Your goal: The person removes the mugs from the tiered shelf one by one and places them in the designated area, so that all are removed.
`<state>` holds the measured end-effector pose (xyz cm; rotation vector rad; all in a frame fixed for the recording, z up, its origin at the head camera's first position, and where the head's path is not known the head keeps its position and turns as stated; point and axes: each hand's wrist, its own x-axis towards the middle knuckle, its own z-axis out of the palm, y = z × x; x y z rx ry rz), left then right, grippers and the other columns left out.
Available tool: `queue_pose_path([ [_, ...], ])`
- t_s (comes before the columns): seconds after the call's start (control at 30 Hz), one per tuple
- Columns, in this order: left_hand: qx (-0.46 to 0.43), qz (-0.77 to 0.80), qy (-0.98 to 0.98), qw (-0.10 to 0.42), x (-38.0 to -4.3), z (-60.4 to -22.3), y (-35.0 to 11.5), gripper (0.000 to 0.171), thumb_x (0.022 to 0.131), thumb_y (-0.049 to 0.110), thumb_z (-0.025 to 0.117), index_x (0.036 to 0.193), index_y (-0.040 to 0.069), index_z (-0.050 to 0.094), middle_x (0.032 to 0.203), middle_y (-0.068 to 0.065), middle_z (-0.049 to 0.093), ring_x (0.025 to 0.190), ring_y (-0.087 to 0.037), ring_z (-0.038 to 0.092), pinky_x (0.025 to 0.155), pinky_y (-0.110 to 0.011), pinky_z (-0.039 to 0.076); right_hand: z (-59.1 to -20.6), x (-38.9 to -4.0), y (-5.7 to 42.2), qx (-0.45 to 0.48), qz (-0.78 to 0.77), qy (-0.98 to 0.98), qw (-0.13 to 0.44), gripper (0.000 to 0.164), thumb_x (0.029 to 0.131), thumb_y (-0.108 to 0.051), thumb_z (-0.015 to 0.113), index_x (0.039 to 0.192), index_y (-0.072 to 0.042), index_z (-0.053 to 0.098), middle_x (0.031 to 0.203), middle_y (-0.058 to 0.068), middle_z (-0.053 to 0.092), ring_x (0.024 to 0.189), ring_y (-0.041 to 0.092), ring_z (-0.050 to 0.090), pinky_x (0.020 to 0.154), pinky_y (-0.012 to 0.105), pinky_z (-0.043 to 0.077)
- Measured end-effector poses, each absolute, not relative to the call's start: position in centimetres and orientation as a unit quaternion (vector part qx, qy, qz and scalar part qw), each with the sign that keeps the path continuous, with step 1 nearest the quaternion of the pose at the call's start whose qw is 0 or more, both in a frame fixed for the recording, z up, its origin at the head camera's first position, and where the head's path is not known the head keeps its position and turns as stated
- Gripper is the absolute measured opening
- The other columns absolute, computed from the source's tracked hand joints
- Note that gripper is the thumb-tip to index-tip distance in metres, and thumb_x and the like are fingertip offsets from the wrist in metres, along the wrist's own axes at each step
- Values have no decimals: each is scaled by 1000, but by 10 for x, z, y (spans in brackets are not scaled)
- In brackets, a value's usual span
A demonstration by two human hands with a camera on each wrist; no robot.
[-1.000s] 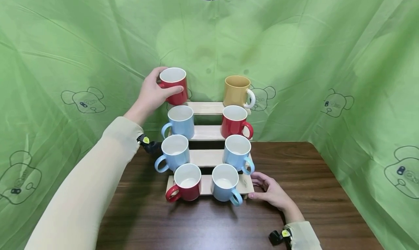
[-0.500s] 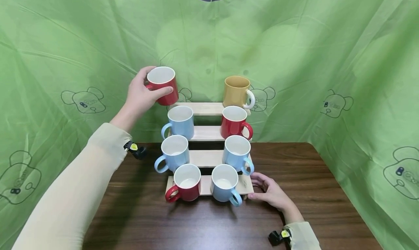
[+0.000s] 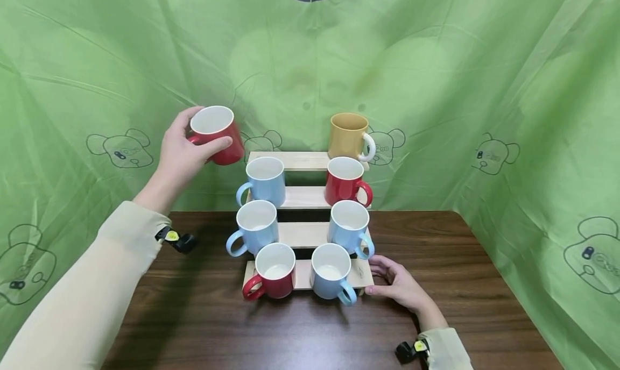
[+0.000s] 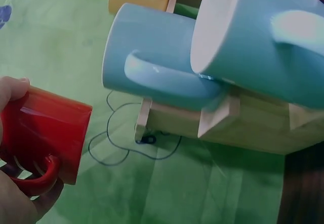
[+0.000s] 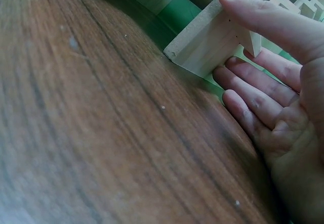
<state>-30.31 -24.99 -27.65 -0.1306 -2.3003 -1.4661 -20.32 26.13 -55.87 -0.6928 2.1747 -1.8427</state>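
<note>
In the head view my left hand holds a red mug around its body, in the air left of a stepped wooden rack. The left wrist view shows this red mug from the side, its handle near the palm. My right hand grips the right end of the rack's lowest step, thumb at the front corner. Up close, the thumb lies against the wooden end, with the fingers on its other side. The top step's left end is bare; a yellow mug stands at its right.
Below stand a light blue mug and a red mug, then two light blue mugs, then a red mug and a light blue mug. The rack stands on a dark wooden table before a green curtain.
My left hand has lifted the red mug off the top step's left end and carried it leftward, tilting it slightly. The right hand and the other mugs stay in place.
</note>
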Motion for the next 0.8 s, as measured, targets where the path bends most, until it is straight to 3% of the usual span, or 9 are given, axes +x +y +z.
queue_pose_path([
  [0.37,-28,-527,-823,209,-290,-296,-273,84,91,31,91,163,22,47,154,-5,55,134,-21,51,98,-28,58,-558,-202,261,-226,-620,744,103,67,90,0,88,148,5,54,144,28,64,126,14,70,106,24,54],
  [0.8,-9,-491,-832,257,-274,-336,-284,87,87,31,96,161,23,50,150,-3,60,131,-19,55,104,-30,52,-559,-203,262,-236,-627,735,102,67,90,1,87,148,6,53,144,30,64,126,14,70,106,24,54],
])
